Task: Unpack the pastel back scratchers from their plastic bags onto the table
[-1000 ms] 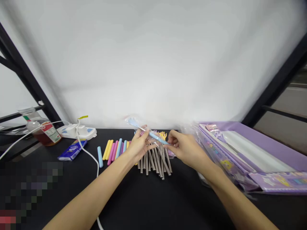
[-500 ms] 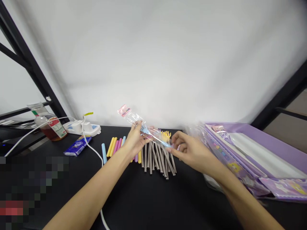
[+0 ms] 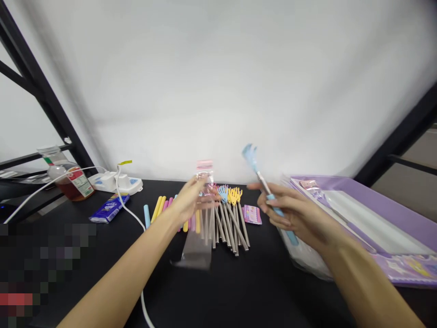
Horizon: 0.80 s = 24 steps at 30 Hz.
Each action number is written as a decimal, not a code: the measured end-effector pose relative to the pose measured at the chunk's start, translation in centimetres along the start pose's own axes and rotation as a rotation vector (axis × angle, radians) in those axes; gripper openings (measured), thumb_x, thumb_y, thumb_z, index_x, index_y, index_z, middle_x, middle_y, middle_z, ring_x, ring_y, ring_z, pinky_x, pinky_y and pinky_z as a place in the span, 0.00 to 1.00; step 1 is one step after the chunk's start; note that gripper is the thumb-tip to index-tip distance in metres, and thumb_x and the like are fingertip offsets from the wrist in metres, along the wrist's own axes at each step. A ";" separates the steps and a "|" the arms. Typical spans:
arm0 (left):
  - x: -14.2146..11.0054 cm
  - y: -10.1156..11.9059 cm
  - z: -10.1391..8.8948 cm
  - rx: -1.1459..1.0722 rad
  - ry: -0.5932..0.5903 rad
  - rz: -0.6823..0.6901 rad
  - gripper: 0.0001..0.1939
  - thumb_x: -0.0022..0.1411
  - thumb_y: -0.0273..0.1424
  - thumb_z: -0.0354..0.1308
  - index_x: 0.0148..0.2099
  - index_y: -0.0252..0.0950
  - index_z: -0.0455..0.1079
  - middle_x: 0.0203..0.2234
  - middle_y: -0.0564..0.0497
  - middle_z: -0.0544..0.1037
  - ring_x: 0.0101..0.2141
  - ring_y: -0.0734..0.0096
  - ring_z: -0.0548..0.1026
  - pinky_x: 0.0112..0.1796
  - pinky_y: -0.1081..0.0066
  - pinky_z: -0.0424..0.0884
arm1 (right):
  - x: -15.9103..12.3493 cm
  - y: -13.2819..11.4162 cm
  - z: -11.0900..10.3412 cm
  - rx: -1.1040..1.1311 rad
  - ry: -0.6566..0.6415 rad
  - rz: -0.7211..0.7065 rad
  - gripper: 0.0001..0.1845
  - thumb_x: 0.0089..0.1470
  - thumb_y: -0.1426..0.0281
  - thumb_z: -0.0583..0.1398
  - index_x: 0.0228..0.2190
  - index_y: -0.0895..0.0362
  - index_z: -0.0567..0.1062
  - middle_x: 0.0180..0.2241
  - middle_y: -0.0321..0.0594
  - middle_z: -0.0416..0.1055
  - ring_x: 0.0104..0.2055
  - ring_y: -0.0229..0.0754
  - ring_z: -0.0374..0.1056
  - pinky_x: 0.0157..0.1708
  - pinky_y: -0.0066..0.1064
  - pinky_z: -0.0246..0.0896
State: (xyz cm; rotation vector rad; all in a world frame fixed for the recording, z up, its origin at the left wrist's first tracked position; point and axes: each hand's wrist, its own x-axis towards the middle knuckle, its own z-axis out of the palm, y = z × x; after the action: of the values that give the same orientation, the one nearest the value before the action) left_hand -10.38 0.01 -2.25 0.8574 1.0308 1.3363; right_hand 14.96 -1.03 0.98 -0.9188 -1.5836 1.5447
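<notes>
Right hand [image 3: 290,207] pinches scratcher [image 3: 262,181] right of rods [image 3: 232,230]: claw [image 3: 250,155] above grip, handle end [image 3: 292,238] below. Left hand [image 3: 190,199] pinches bag [image 3: 197,258] over rods' left edge.

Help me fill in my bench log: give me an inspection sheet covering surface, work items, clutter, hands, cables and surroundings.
Surface: black table, lower left pixelated.
Work items: backscratcher, out of any bag; clear bag; piled claw-headed rods; coloured tubes, partly hidden.
Clutter: bottle, blue packet, pink packet, purple tray.
Hands: left hand holds the clear bag; right hand has its fingers around the backscratcher.
Cables: white cable passes beneath the left forearm; power strip at the back.
Surroundings: white wall, black frame.
</notes>
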 end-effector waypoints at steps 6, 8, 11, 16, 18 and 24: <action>-2.0 -1.5 2.5 0.228 -0.337 0.050 0.23 0.60 0.37 0.64 0.55 0.35 0.71 0.37 0.42 0.80 0.38 0.60 0.80 0.42 0.61 0.77 | 1.0 1.2 2.4 -0.267 -0.059 0.008 0.27 0.55 0.57 0.63 0.54 0.54 0.74 0.16 0.26 0.53 0.17 0.31 0.46 0.17 0.25 0.39; -2.2 -1.5 2.4 0.207 -0.374 0.015 0.31 0.59 0.32 0.65 0.63 0.40 0.64 0.49 0.38 0.77 0.39 0.58 0.81 0.37 0.63 0.79 | 1.2 1.3 2.4 -0.337 -0.010 -0.036 0.27 0.55 0.58 0.63 0.54 0.54 0.74 0.17 0.28 0.58 0.18 0.32 0.49 0.18 0.25 0.45; -2.2 -1.3 2.1 0.236 -0.417 0.015 0.35 0.58 0.28 0.63 0.66 0.44 0.59 0.58 0.34 0.69 0.37 0.57 0.82 0.28 0.70 0.78 | 1.4 1.6 2.0 -0.405 0.063 -0.140 0.26 0.56 0.57 0.62 0.54 0.53 0.75 0.25 0.35 0.69 0.24 0.36 0.60 0.24 0.28 0.56; -2.2 -1.3 1.9 0.322 -0.510 -0.022 0.33 0.59 0.28 0.59 0.66 0.42 0.59 0.57 0.33 0.71 0.29 0.64 0.81 0.20 0.77 0.73 | 2.0 2.3 1.8 -0.605 0.278 -0.288 0.22 0.57 0.55 0.60 0.48 0.53 0.79 0.31 0.38 0.73 0.29 0.40 0.64 0.31 0.31 0.58; -2.1 -1.3 1.8 0.367 -0.520 -0.037 0.33 0.60 0.28 0.58 0.67 0.41 0.59 0.54 0.34 0.74 0.26 0.67 0.81 0.19 0.78 0.71 | 2.1 2.6 1.7 -0.686 0.346 -0.254 0.21 0.56 0.54 0.60 0.44 0.55 0.80 0.23 0.34 0.67 0.24 0.38 0.58 0.26 0.30 0.54; -1.7 -1.2 1.2 0.470 -0.493 -0.058 0.29 0.62 0.27 0.56 0.65 0.40 0.61 0.51 0.36 0.76 0.23 0.73 0.79 0.18 0.78 0.67 | 2.2 2.8 0.3 -0.627 0.333 -0.203 0.14 0.53 0.58 0.61 0.30 0.56 0.78 0.27 0.36 0.72 0.29 0.40 0.65 0.31 0.30 0.57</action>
State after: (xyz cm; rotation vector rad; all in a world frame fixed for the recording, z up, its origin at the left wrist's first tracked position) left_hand -8.76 -1.72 -2.76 1.4130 0.9720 0.7737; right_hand 13.64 0.83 -1.81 -1.2232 -1.8655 0.7040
